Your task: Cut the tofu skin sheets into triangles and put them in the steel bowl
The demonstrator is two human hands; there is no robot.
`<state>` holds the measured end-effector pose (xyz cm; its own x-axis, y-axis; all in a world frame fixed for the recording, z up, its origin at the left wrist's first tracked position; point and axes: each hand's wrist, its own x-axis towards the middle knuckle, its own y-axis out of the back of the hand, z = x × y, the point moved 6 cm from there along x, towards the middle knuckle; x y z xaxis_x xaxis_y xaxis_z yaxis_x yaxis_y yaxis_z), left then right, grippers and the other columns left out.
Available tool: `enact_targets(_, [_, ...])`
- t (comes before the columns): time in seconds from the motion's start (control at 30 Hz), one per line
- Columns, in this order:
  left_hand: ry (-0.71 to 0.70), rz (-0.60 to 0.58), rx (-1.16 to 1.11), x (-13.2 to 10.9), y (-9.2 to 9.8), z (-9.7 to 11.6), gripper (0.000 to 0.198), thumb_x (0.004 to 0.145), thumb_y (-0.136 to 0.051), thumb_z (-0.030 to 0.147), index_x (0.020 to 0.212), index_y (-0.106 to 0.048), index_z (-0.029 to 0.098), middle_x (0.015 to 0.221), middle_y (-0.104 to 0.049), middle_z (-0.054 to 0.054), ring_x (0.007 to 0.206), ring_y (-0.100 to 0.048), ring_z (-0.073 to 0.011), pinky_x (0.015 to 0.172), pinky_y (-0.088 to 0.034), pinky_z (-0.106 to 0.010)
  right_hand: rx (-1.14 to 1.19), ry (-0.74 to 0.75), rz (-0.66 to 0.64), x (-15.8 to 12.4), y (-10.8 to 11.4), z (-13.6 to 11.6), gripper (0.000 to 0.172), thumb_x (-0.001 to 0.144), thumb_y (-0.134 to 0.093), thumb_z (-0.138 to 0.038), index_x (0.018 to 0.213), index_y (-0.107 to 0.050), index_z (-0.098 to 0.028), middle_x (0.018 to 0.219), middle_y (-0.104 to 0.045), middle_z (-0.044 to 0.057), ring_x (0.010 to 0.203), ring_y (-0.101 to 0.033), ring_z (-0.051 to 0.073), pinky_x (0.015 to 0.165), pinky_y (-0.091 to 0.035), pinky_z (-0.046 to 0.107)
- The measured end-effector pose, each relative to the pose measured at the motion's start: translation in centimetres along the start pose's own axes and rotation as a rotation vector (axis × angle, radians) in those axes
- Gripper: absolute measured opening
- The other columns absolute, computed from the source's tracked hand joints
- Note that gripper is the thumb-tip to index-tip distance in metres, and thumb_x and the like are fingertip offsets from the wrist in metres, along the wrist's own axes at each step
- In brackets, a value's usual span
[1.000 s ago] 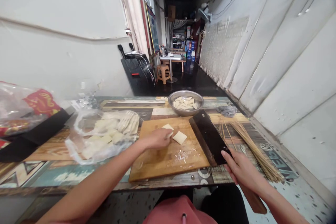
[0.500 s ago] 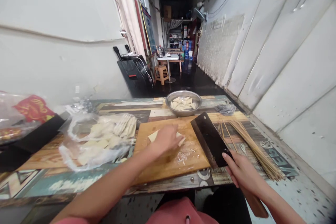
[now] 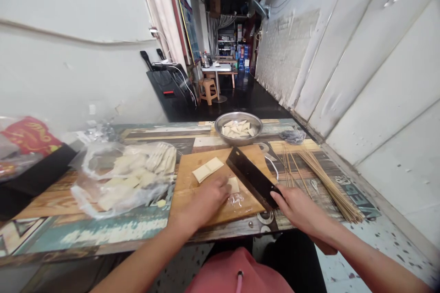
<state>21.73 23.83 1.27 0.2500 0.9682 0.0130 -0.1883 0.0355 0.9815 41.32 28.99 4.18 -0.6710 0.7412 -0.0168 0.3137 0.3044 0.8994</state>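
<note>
My right hand [image 3: 297, 206] is wrapped round the handle of a dark cleaver [image 3: 252, 176], its broad blade slanting over the right side of a wooden cutting board [image 3: 192, 201]. Low on the board my left hand [image 3: 213, 194] has its fingers bent on the edge of a small pale tofu sheet piece [image 3: 234, 185], partly covering it. Behind that hand lies a pale tofu sheet strip [image 3: 208, 169] with a line across its middle. Beyond the board, a steel bowl [image 3: 239, 116] holds several pale triangles.
To the left, an open plastic bag [image 3: 92, 192] holds many pale sheets. A bundle of thin wooden skewers [image 3: 332, 185] lies at the right, with a few loose ones beside it. A crumpled grey bag [image 3: 292, 136] sits near the far right corner, and a black box [image 3: 37, 181] at the far left.
My left hand has come nearer from the middle of the board, uncovering the pale strip, with a small piece now at its fingers. The cleaver has shifted left over the board.
</note>
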Motion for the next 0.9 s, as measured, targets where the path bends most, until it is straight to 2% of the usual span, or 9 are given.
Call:
enact_targets(0.1, [0.014, 0.137, 0.117, -1.5, -1.6, 0.7, 0.036, 0.088, -0.032, 0.01, 0.117, -0.052, 0.016, 0.126, -0.05, -0.011, 0.12, -0.043, -0.0223, 0.098, -0.042, -0.038, -0.069, 0.036, -0.072, 0.0, -0.1, -0.8, 0.031, 0.093, -0.027, -0.029, 0.088, -0.055, -0.015, 0.078, -0.066, 0.01, 0.073, -0.063, 0.022, 0.061, -0.037, 0.028])
enact_targets(0.23, [-0.001, 0.223, 0.215, -1.9, -3.2, 0.9, 0.035, 0.088, -0.032, 0.01, 0.116, -0.053, 0.011, 0.121, -0.054, -0.014, 0.118, -0.046, -0.0245, 0.097, -0.044, -0.039, -0.127, 0.073, -0.133, 0.0, 0.3, -1.7, 0.03, 0.093, -0.028, -0.028, 0.086, -0.055, -0.017, 0.074, -0.066, 0.009, 0.068, -0.063, 0.021, 0.056, -0.034, 0.027])
enact_targets(0.57, [-0.068, 0.378, 0.241, -2.2, -3.2, 1.0, 0.033, 0.089, -0.031, 0.011, 0.111, -0.055, 0.006, 0.116, -0.056, -0.017, 0.114, -0.048, -0.0255, 0.093, -0.046, -0.038, -0.287, 0.141, -0.186, 0.7, 1.5, -2.8, 0.03, 0.093, -0.029, -0.027, 0.08, -0.054, -0.017, 0.066, -0.064, 0.008, 0.059, -0.063, 0.022, 0.047, -0.027, 0.027])
enact_targets(0.73, [-0.042, 0.348, 0.207, -2.1, -3.5, 0.5, 0.035, 0.089, -0.029, 0.01, 0.113, -0.055, 0.011, 0.117, -0.056, -0.015, 0.115, -0.048, -0.0244, 0.093, -0.047, -0.041, -0.333, 0.1, -0.268, 2.1, 0.5, -3.7, 0.026, 0.09, -0.036, -0.024, 0.08, -0.057, -0.013, 0.068, -0.065, 0.012, 0.063, -0.064, 0.021, 0.048, -0.03, 0.025])
enact_targets(0.8, [-0.035, 0.336, 0.188, -2.1, -3.4, 0.5, 0.034, 0.089, -0.03, 0.01, 0.112, -0.056, 0.01, 0.116, -0.056, -0.016, 0.114, -0.048, -0.0252, 0.093, -0.047, -0.042, -0.321, 0.112, -0.234, 2.4, -0.3, -3.8, 0.025, 0.09, -0.036, -0.023, 0.083, -0.058, -0.013, 0.071, -0.066, 0.012, 0.064, -0.064, 0.02, 0.05, -0.032, 0.025])
enact_targets(0.9, [-0.006, 0.328, 0.121, -2.0, -2.8, 0.3, 0.031, 0.09, -0.033, 0.014, 0.113, -0.055, 0.013, 0.113, -0.056, -0.014, 0.11, -0.05, -0.0235, 0.094, -0.045, -0.042, -0.186, 0.133, -0.072, 2.1, -0.4, -3.2, 0.026, 0.092, -0.032, -0.027, 0.087, -0.055, -0.015, 0.073, -0.066, 0.009, 0.066, -0.063, 0.019, 0.054, -0.035, 0.025])
